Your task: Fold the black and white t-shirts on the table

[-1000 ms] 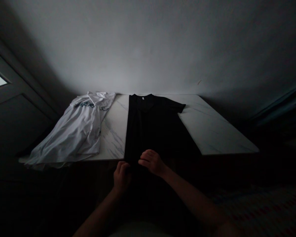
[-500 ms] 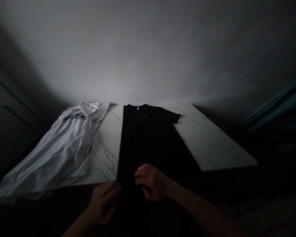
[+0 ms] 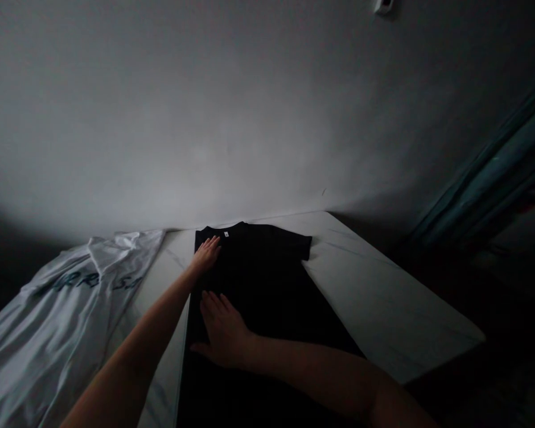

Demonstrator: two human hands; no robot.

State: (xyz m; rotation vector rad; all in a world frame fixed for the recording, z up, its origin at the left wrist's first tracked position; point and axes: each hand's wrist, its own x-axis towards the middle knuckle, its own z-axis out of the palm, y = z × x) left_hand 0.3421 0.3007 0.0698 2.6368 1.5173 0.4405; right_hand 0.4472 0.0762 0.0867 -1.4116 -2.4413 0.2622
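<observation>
1. Nearest to us, the right hand point(image 3: 225, 330) lies open on the black T-shirt point(image 3: 258, 267), fingers spread and pointing up the chest. It is flat on the cloth, with no pinch or clamp that we can see.
2. The T-shirt lies flat on a marble-patterned tabletop point(image 3: 383, 297), running from the table's far edge down past its near edge and out of view. The dark, matte knit shows few creases, though low light hides much of its lower part.
3. Farther along, the left arm point(image 3: 156, 327) crosses above the right and ends in the left hand point(image 3: 206, 254). This hand is also open, its fingers spread on the shirt's upper side edge, just beside the collar.
4. As for progress, we see 1 side of the shirt already forming a long straight edge, with no sleeve showing there. The other short sleeve point(image 3: 294, 246) remains spread out flat, so that side is left unfolded.
5. Left of the black shirt, a crumpled white T-shirt point(image 3: 57, 339) with dark lettering point(image 3: 89, 282) hangs over the table's side.
6. At the far end, the shirt's ribbed collar point(image 3: 220, 230) sits near a plain white wall point(image 3: 205, 131).
</observation>
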